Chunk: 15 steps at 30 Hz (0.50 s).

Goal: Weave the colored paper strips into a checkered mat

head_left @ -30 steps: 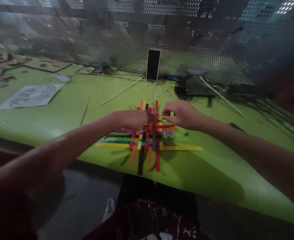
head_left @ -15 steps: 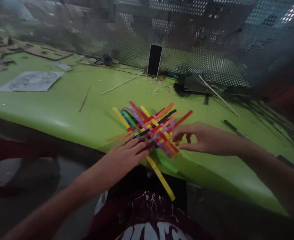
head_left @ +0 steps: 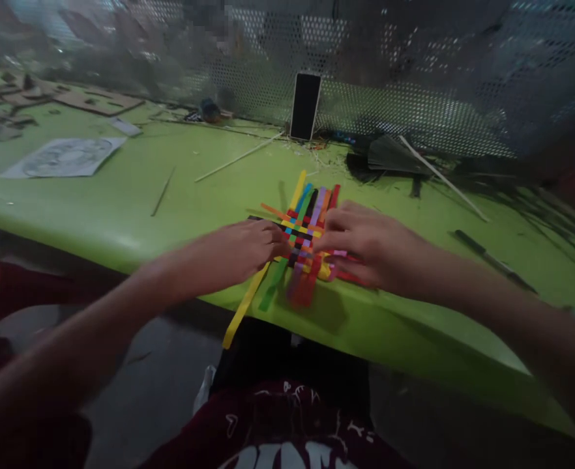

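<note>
A woven mat of coloured paper strips (head_left: 305, 228) lies near the front edge of the green table (head_left: 121, 208). Its long yellow and green strips hang over the edge toward me. My left hand (head_left: 238, 251) rests on the mat's left side, fingers curled with their tips on the weave. From the right, my right hand (head_left: 366, 244) lies over the mat, its fingers bent and pressing on the strips. Part of the mat is hidden under both hands.
A dark phone (head_left: 305, 106) stands upright against the perforated mesh wall at the back. A printed sheet (head_left: 62, 156) and cardboard pieces (head_left: 96, 102) lie far left. Thin sticks (head_left: 238, 156), a dark folded fan (head_left: 390, 156) and a pen (head_left: 487, 257) lie around.
The mat has been turned on the table, from square to diagonal to its present angle with long strips toward me. Both hands have moved back onto it from its near edge.
</note>
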### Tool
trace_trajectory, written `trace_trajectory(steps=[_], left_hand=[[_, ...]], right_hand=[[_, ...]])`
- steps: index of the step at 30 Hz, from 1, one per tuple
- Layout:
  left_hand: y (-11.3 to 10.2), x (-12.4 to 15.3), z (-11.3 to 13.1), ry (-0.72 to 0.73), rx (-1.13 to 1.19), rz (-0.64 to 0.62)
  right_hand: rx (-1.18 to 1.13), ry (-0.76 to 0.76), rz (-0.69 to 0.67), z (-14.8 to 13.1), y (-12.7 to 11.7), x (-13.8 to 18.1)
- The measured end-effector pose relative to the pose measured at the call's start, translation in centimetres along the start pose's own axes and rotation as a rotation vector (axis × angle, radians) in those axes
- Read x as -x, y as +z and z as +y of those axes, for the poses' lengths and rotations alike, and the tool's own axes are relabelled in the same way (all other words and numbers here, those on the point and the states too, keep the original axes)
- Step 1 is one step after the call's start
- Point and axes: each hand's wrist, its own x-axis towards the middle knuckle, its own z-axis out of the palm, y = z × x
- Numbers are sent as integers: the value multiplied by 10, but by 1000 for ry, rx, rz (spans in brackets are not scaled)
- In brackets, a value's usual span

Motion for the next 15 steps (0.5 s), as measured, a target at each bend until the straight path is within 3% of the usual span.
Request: trace_trajectory(steps=[3, 6, 8, 11, 15], left_hand=[[8, 14, 8, 27, -1, 22], [21, 16, 12, 46, 16, 53], [30, 12, 13, 96, 17, 78], [40, 7, 13, 143, 5, 119], [47, 8, 12, 149, 15, 133]], right_hand=[[62, 255, 207, -16, 7, 18], [37, 417, 381, -42, 15, 46], [-11, 509, 370, -55, 24, 57], [-64, 491, 295, -55, 42, 60], [-122, 633, 376, -43, 52, 53]])
